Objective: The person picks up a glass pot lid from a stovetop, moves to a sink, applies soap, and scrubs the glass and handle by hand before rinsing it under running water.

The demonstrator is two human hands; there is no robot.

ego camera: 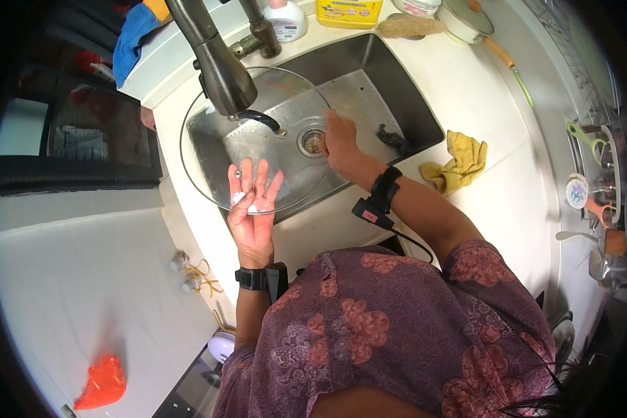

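Note:
A large round clear glass pot lid (271, 172) with a thin metal rim and an arched black handle (261, 119) is held over the sink. My left hand (256, 214) grips its near edge, thumb over the rim and fingers spread beneath, showing through the glass. At the lid's right edge, the curled fingers of my right hand (340, 137) close on the rim. Below lies a stainless steel sink (360, 94), its drain strainer (312, 143) partly seen through the glass. The dark pull-down faucet head (227, 86) hangs above the lid's far left part.
A dark scouring pad (391, 137) lies in the sink's right part. On the counter are a crumpled yellow cloth (457, 163), a loofah (411, 26), a white pump bottle (287, 23), a yellow container (347, 14) and a lidded pot (462, 23) with a wooden handle.

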